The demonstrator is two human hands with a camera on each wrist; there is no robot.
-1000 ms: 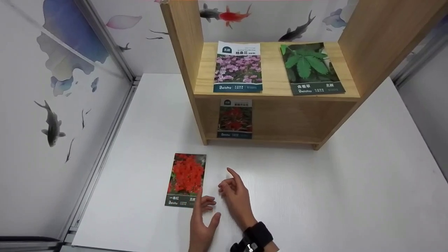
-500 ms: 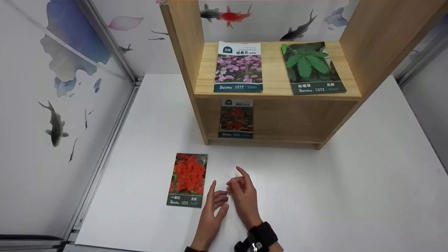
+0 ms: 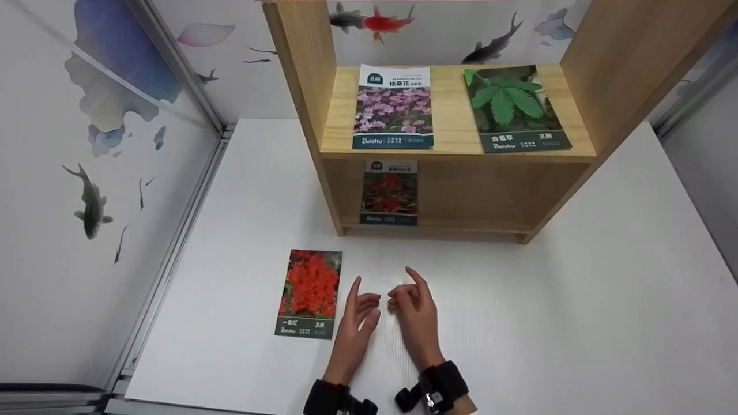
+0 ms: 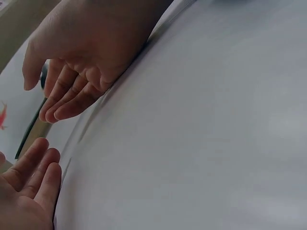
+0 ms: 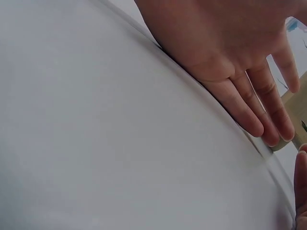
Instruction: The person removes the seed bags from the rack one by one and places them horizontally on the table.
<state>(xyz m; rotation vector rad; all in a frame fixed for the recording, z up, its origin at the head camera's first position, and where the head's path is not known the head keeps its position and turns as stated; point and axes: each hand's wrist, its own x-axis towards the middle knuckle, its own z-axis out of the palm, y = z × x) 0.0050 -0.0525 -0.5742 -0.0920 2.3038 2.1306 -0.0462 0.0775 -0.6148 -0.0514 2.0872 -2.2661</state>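
Note:
Over the white tabletop, my left hand [image 3: 353, 331] sits just right of a packet with red flowers [image 3: 309, 285], apart from it. This packet lies flat, picture side up. My right hand [image 3: 420, 325] is a short way to the right, its index finger pointing out towards the shelf and the other fingers loosely bent. A small gap separates the fingertips of the two hands. Neither hand holds anything; both wrist views show bare palms and fingers. The closest part of the wooden shelf lies beyond the fingertips.
On the upper board of the wooden shelf [image 3: 455, 155] are a purple-flower packet [image 3: 393, 112] and a green-leaf packet [image 3: 513, 109]. Another red-flower packet [image 3: 389, 193] stands in the lower compartment, at left. A fish-patterned wall [image 3: 86, 202] bounds the left side.
Both hands have moved to the right and a little forward. The left hand has come away from the lower corner of the red-flower packet, which stays in place.

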